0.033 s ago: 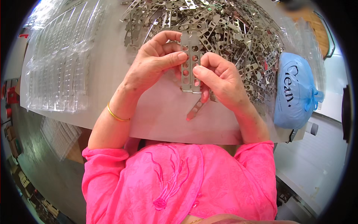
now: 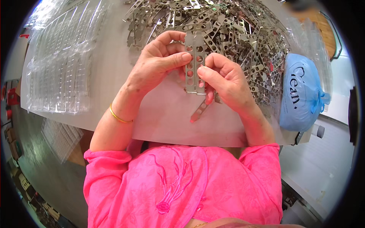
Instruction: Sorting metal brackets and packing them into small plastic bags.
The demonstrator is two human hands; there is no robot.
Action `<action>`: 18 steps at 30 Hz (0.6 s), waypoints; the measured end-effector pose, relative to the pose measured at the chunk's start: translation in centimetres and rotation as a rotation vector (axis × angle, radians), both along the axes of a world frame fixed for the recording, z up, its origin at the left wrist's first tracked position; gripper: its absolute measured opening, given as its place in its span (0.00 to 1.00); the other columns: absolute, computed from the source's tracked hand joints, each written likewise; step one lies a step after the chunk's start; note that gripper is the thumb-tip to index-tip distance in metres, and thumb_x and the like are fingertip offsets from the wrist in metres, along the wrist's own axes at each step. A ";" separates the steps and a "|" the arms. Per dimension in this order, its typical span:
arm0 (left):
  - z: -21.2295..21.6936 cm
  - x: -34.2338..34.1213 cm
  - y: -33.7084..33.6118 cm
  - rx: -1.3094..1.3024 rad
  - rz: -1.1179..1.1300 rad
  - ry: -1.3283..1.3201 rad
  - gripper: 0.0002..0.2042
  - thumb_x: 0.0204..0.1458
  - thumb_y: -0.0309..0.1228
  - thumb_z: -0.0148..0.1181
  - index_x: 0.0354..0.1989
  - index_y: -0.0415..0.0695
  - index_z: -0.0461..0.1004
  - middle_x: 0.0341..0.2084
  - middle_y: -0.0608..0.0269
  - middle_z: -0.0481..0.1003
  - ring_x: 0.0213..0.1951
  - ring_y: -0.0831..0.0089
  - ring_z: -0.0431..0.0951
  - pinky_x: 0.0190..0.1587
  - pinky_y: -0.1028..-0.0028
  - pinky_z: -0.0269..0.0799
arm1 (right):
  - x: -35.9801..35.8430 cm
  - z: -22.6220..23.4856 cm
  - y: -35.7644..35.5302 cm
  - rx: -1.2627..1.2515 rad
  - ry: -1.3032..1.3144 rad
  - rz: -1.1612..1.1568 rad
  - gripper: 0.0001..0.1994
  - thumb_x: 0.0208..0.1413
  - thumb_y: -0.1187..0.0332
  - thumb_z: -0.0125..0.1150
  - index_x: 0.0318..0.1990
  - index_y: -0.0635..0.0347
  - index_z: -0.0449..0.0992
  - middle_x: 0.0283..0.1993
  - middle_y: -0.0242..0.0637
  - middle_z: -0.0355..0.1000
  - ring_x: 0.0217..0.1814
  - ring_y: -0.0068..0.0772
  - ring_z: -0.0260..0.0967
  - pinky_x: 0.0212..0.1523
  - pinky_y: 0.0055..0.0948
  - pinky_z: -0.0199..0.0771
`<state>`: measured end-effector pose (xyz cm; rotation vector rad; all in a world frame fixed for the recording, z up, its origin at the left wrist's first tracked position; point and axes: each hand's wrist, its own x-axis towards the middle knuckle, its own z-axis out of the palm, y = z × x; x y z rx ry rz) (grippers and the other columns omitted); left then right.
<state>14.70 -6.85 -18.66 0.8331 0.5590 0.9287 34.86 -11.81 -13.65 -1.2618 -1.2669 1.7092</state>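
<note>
Above the table, my left hand (image 2: 161, 59) and my right hand (image 2: 224, 79) hold a flat metal bracket (image 2: 191, 85) upright between them. Round holes run down the bracket, and its lower end has a narrow bent edge. The left thumb and fingers pinch its left side near the middle; my right thumb presses its right side lower down. A second metal strip (image 2: 199, 111) slants out below my right hand; whether those fingers hold it or it lies on the table I cannot tell. Just beyond my hands is a large heap of similar perforated metal brackets (image 2: 235, 38).
Clear plastic trays (image 2: 61, 79) are stacked at the table's left. On the right sits a tied blue plastic bag (image 2: 300, 91), with clear plastic sheeting (image 2: 317, 49) behind it. The white table's front edge (image 2: 182, 143) runs close to my body.
Almost nothing differs; the bracket and both hands have shifted very slightly to the right, with the same grip.
</note>
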 end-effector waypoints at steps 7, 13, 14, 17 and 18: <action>-0.1 0.1 0.2 0.017 -0.005 -0.008 0.20 0.57 0.24 0.64 0.55 0.37 0.64 0.31 0.59 0.77 0.30 0.69 0.81 0.28 0.74 0.77 | 0.2 -0.1 0.2 -0.002 0.006 0.004 0.08 0.65 0.68 0.55 0.34 0.60 0.69 0.28 0.32 0.72 0.17 0.17 0.67 0.18 0.17 0.68; -0.3 0.1 0.1 0.015 0.006 -0.010 0.20 0.57 0.24 0.64 0.55 0.37 0.64 0.30 0.59 0.77 0.30 0.69 0.81 0.28 0.74 0.77 | 0.1 -0.1 0.1 -0.009 0.021 0.004 0.07 0.65 0.68 0.55 0.34 0.60 0.69 0.28 0.32 0.72 0.17 0.16 0.67 0.17 0.17 0.68; -0.4 0.1 0.1 0.015 0.006 -0.010 0.20 0.57 0.24 0.64 0.55 0.37 0.64 0.30 0.59 0.77 0.30 0.69 0.81 0.28 0.74 0.77 | 0.1 -0.1 0.1 -0.008 0.024 0.004 0.08 0.65 0.68 0.55 0.34 0.60 0.69 0.28 0.32 0.72 0.17 0.16 0.67 0.17 0.17 0.68; -0.5 0.1 0.1 0.024 0.004 -0.011 0.20 0.57 0.24 0.64 0.56 0.37 0.64 0.31 0.59 0.77 0.30 0.69 0.81 0.28 0.74 0.77 | 0.0 -0.1 0.0 -0.001 0.008 0.010 0.08 0.65 0.68 0.55 0.34 0.59 0.68 0.28 0.32 0.72 0.17 0.16 0.66 0.17 0.17 0.68; -0.4 0.1 0.1 0.028 0.002 -0.007 0.20 0.57 0.23 0.64 0.56 0.37 0.64 0.31 0.59 0.77 0.31 0.69 0.81 0.28 0.74 0.77 | 0.0 -0.2 0.0 -0.004 0.009 0.010 0.08 0.65 0.68 0.55 0.34 0.59 0.68 0.28 0.32 0.72 0.17 0.16 0.66 0.17 0.17 0.68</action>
